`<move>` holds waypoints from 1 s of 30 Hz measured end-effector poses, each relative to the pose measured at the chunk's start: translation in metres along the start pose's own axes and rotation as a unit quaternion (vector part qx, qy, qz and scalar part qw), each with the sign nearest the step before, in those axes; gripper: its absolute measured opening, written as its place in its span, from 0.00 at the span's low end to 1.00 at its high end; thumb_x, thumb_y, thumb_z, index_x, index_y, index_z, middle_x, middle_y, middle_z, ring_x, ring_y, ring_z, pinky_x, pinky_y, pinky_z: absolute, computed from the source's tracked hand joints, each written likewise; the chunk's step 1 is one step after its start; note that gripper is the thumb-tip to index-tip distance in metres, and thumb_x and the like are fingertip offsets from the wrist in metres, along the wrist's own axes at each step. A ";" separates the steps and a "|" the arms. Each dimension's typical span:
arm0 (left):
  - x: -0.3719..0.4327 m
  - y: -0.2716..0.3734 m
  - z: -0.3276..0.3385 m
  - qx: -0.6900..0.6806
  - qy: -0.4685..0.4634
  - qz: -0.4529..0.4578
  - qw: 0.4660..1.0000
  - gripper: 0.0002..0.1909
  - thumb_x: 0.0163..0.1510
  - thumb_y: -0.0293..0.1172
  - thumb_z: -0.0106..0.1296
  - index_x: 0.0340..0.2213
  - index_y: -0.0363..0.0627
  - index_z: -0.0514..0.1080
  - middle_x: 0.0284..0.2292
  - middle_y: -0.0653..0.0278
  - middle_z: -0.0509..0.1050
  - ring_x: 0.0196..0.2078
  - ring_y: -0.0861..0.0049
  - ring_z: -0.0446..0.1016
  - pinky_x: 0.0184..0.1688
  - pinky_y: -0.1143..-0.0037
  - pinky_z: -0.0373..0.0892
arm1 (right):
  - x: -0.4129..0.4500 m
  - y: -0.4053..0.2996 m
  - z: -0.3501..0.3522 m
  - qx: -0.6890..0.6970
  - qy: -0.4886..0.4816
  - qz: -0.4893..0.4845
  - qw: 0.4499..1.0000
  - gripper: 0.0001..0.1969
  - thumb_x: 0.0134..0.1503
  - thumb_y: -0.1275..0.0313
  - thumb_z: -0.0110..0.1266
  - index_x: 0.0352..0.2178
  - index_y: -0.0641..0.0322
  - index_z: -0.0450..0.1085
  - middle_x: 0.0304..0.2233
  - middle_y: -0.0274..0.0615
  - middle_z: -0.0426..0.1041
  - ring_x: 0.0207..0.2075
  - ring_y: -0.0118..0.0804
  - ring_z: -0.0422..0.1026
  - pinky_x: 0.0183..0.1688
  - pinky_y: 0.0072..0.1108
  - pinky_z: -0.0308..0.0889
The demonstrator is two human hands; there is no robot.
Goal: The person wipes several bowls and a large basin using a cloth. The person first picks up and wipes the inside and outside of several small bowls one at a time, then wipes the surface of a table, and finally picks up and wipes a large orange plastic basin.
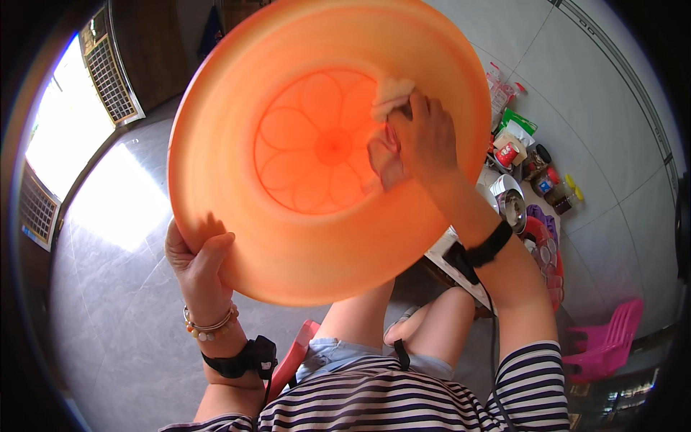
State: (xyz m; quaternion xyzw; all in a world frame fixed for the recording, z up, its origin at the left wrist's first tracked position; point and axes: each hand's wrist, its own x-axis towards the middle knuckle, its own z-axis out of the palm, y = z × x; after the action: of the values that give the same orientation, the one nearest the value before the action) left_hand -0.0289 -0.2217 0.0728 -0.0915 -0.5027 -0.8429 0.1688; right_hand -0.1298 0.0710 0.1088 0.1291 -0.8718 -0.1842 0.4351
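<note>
A large round orange plastic basin is held up in front of me and fills the middle of the view. Its inside faces me, and the bottom bears a moulded flower pattern. My left hand grips the rim at the lower left, thumb on the inner wall and fingers mostly behind it. Inside the basin, my right hand clutches a crumpled cloth against the wall and bottom, right of the flower. Part of the cloth hangs below the fingers, slightly blurred.
To the right, a table holds lidded jars, a red paper cup, a metal bowl and packets. A red basin there contains several clear cups. A pink plastic chair stands lower right. Grey tiled floor lies left, beside a bright doorway.
</note>
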 end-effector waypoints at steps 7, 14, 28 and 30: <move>0.003 -0.011 0.011 -0.044 0.002 -0.032 0.998 0.12 0.38 0.15 0.45 0.29 0.37 0.68 0.25 0.68 0.70 0.26 0.85 0.67 0.29 0.84 0.64 | -0.068 -0.048 -0.019 0.293 -0.281 0.068 0.911 0.14 0.37 0.73 0.52 0.31 0.55 0.65 0.36 0.47 0.59 0.32 0.50 0.67 0.33 0.33 0.65; -0.005 -0.032 0.034 -0.068 0.020 -0.072 0.995 0.10 0.45 0.19 0.49 0.33 0.38 0.68 0.30 0.67 0.71 0.30 0.83 0.68 0.33 0.82 0.66 | -0.048 -0.120 -0.046 0.797 -0.179 0.170 0.551 0.18 0.41 0.74 0.54 0.37 0.57 0.60 0.35 0.42 0.66 0.37 0.37 0.68 0.37 0.23 0.64; 0.004 -0.008 -0.003 -0.044 0.121 -0.045 0.991 0.09 0.42 0.17 0.47 0.29 0.43 0.67 0.27 0.68 0.69 0.29 0.82 0.68 0.33 0.81 0.65 | -0.117 -0.058 -0.111 0.386 -0.242 -0.014 0.890 0.22 0.39 0.73 0.52 0.40 0.48 0.62 0.34 0.40 0.62 0.39 0.42 0.65 0.29 0.28 0.67; 0.003 -0.006 0.000 -0.031 0.134 -0.037 0.990 0.10 0.41 0.16 0.46 0.30 0.41 0.67 0.25 0.67 0.69 0.27 0.82 0.67 0.31 0.82 0.65 | -0.116 -0.031 -0.100 0.309 -0.234 0.042 0.921 0.20 0.40 0.71 0.52 0.39 0.48 0.63 0.33 0.39 0.62 0.39 0.41 0.65 0.29 0.28 0.66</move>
State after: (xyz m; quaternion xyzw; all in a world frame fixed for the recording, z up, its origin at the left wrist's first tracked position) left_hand -0.0346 -0.2193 0.0690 0.0360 -0.4519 -0.8685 0.2006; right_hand 0.0209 0.0663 0.0684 0.1736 -0.9671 0.0875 0.1641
